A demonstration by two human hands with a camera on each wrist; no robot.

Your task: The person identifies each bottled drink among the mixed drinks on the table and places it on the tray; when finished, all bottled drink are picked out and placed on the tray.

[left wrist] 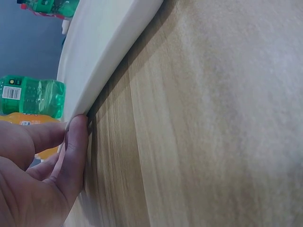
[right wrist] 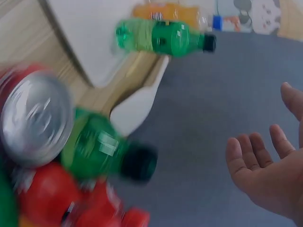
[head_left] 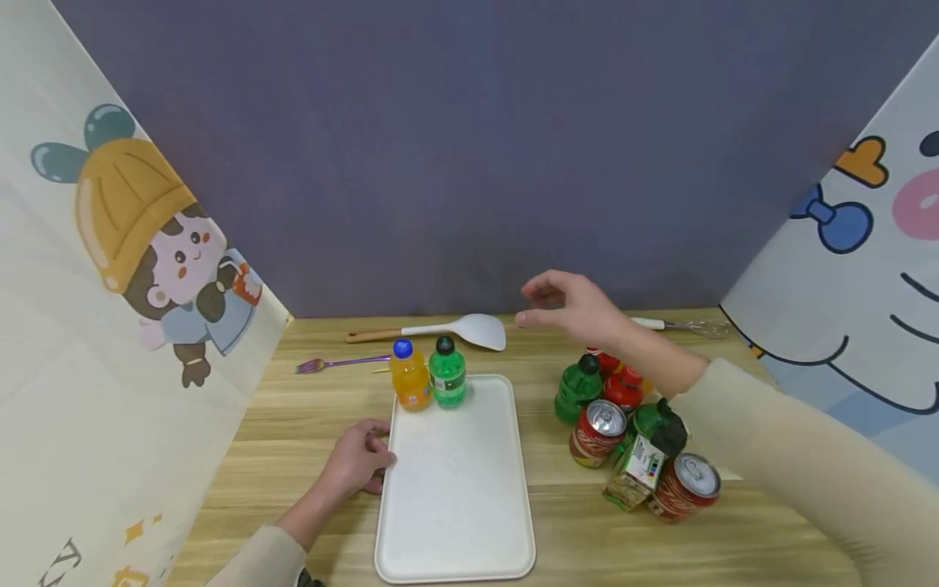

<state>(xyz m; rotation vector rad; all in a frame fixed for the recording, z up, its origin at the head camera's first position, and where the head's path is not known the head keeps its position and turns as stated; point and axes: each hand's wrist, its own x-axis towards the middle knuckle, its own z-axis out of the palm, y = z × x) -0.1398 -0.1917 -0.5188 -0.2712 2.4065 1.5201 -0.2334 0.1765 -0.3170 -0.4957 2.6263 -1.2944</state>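
Note:
My left hand (head_left: pixel 355 461) pinches the left edge of a white rectangular tray (head_left: pixel 458 489); in the left wrist view the thumb and fingers (left wrist: pixel 75 146) meet at its rim. At the tray's far left corner stand an orange drink bottle (head_left: pixel 411 383) with a blue cap and a green bottle (head_left: pixel 449 377) with a dark cap. Raised above the table's far part, my right hand (head_left: pixel 579 311) holds nothing, its fingers loosely bent and spread from the thumb. It is left of and above a cluster of drinks, with another green bottle (right wrist: pixel 90 146) closest in its wrist view.
Right of the tray crowd soda cans (head_left: pixel 597 436), red-capped bottles (head_left: pixel 623 390), more green bottles and a small carton (head_left: pixel 634 473). Along the back lie a white spatula (head_left: pixel 480 330), a whisk (head_left: pixel 697 327) and a purple fork (head_left: pixel 311 366). A dark wall (head_left: pixel 469 163) rises behind.

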